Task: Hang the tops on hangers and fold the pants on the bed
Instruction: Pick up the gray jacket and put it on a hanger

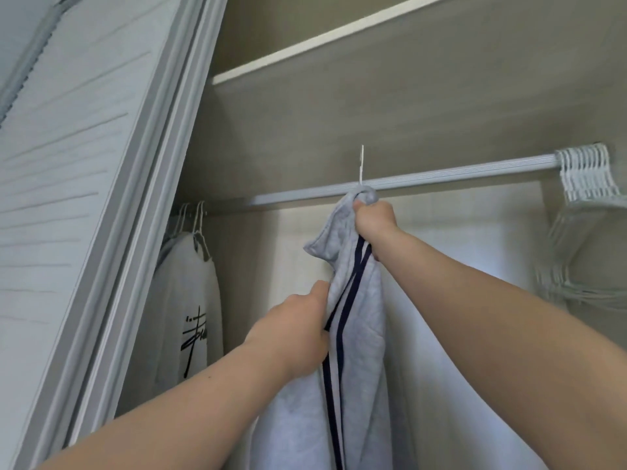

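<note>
At the frame's centre the right hand [375, 222] clenches the grey top [359, 374] under the rail [458, 169]; lower, the left hand [295, 330] grasps its fabric.

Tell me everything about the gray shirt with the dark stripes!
The gray top looks like soft, thick knit with two navy stripes running down it. It hangs bunched, reaching below the picture's edge. The right hand grips its top end under the closet rail, where a white hanger hook sticks up. The left hand pinches the fabric lower down.
</note>
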A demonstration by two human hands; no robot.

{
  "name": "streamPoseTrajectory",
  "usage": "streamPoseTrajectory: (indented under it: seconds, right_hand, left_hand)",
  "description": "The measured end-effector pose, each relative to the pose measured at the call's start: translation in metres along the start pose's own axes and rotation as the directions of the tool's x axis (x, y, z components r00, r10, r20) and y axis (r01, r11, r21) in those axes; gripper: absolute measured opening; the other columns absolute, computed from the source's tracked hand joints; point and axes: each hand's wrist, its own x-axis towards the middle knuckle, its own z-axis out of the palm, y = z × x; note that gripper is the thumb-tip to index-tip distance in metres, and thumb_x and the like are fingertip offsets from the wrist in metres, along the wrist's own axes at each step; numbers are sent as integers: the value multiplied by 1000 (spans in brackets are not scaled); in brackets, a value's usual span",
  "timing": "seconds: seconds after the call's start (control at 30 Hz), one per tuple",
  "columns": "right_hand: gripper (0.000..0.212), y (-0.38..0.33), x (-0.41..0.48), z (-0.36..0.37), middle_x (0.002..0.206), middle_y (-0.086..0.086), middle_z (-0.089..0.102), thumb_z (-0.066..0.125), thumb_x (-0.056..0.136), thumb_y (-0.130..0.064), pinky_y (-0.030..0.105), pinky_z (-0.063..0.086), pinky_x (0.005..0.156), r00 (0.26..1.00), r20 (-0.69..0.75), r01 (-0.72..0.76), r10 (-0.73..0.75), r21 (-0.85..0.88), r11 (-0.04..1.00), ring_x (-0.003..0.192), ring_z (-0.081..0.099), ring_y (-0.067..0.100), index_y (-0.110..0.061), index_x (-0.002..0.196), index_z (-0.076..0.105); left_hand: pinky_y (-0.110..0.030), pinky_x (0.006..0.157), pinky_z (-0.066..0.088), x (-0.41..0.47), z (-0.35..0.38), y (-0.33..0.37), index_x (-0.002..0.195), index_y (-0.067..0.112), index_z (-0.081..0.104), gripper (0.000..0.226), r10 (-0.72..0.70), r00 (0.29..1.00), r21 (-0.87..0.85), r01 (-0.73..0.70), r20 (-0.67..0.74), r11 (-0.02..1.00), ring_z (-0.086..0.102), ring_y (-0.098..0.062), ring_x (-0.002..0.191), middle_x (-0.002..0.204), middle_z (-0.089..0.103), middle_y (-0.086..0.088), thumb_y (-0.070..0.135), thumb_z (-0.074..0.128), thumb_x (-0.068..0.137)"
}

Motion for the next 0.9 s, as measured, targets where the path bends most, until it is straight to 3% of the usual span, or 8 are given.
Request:
streamPoseTrajectory:
  seconds: [0.1,0.23,0.47,0.57,0.67,0.8,0.9]
  right_hand:
    - [40,8,14,-4,123,21,63,51,103,-28,34,44,80,999,12,-33,34,-16,999,110,63,37,1,130,53]
    - [42,23,21,-3,102,16,56,54,102,-27,31,40,74,997,62,-51,55,-66,996,91,56,28,5,129,54]
    - [42,42,7,7,118,22,63,57,100,-25,32,42,73,977,172,-107,127,-123,987,101,63,34,5,129,52]
    - [11,39,-5,6,86,14,59,60,95,-15,29,42,57,973,226,-22,52,-131,991,72,59,28,-5,99,57]
    - [20,39,-20,1,68,9,48,55,89,-7,28,40,53,956,290,110,-45,-213,971,57,48,24,-13,72,46]
    - [18,44,-55,-4,74,13,60,53,91,-19,36,53,52,911,383,297,-149,-363,883,61,62,28,-12,74,51]
    - [20,52,-75,-5,77,10,61,52,94,-26,30,46,48,883,363,434,-296,-396,809,61,60,21,-15,78,48]
  left_hand:
    - [-38,67,42,11,1,0,99,27,25,28,30,1000,45,-30,5,999,50,-32,78,82,43,2,20,52,93]
    - [-37,66,39,16,7,-3,98,31,19,34,50,998,92,-53,34,994,44,-24,70,79,38,5,19,51,94]
    - [-37,62,42,8,23,-16,99,25,27,25,42,994,111,-53,99,992,50,-24,70,84,47,-1,13,48,93]
    - [-36,64,42,5,22,-23,97,27,26,26,37,993,101,-48,109,994,54,-28,76,83,45,2,16,49,94]
    - [-36,66,41,-1,22,-35,93,29,22,28,23,993,92,-34,112,995,53,-30,77,82,46,2,17,47,93]
    - [-43,73,50,-9,16,-48,93,28,30,21,7,990,66,-17,144,998,58,-32,81,91,57,-4,20,49,90]
    - [-43,71,51,-13,13,-56,87,29,28,24,-11,988,75,-1,154,997,58,-31,79,88,56,-4,19,50,89]
